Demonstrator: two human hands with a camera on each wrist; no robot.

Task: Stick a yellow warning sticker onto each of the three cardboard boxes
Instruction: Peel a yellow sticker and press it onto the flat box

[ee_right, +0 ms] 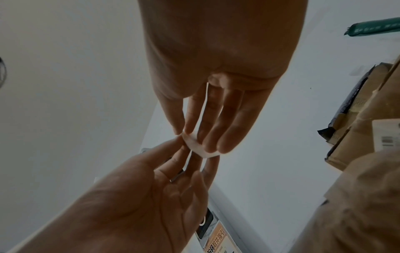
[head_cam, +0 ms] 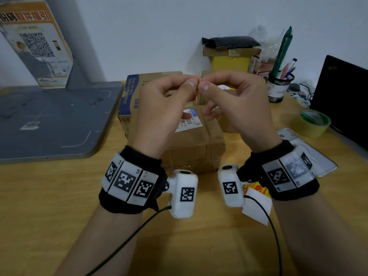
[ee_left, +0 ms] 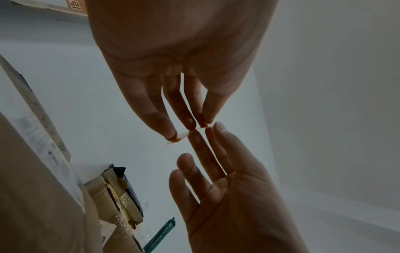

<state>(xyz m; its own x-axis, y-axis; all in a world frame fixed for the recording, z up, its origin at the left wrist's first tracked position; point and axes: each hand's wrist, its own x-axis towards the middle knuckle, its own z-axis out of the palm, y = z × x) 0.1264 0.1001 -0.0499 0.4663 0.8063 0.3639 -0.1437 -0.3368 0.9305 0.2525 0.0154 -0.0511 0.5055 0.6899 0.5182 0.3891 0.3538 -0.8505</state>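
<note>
Above the wooden desk [head_cam: 59, 196], both hands are raised over the cardboard boxes, of which three are at least partly visible: one blue-printed [head_cam: 131, 96], one with a shipping label [head_cam: 195, 140], one mostly hidden behind the hands [head_cam: 227, 124]. Left hand [head_cam: 161, 108] and right hand [head_cam: 237, 104] pinch one yellow warning sticker [head_cam: 198, 84] between thumb and fingertips. One sticker sheet [head_cam: 256, 202] lies beneath the right wrist.

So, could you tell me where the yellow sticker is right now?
In the head view, the sticker is centre frame, pinched between left hand and right hand, above the cardboard box.
</note>
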